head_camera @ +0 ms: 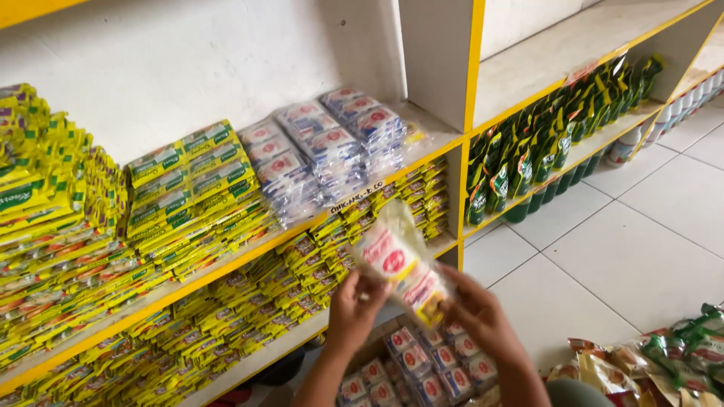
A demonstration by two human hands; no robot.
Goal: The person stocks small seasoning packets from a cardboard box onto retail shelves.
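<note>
A clear bundle of white-and-red packets (398, 265) was held above an open carton (422, 369), left hand (353, 310) and right hand (477, 316) both clenched on it. Similar bundles (332, 151) already lay on the upper shelf (445, 139); more remained in the carton, judged partly unloaded.

PLACE: you are in a small grocery shop | SIGNS: yellow-edged shelves (452, 143) crammed with yellow-green sachet packs (90, 218) at left, white packets (324, 147) in the centre, green bottles (543, 143) at upper right | FLOOR: white tile floor (641, 226)
</note>
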